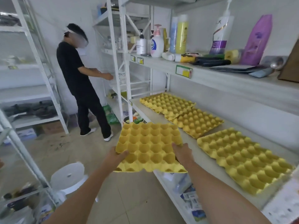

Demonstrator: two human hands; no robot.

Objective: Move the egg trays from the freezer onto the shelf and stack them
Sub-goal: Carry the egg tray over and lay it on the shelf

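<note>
**Carrying a tray toward the shelf**

The left hand (116,156) and right hand (182,151) are gripping the yellow egg tray (148,146) by opposite edges, just off the shelf (155,117). Keeping it level, cups aligned over a laid tray (196,122), should help nesting.

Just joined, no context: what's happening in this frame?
A person holds one yellow egg tray in the air with both hands, left hand and right hand gripping its near edge, beside the white shelf. Three more trays lie on that shelf: the far tray and middle tray overlap, the near tray lies apart. No neat stack yet. A second person in black works at another rack behind.
</note>
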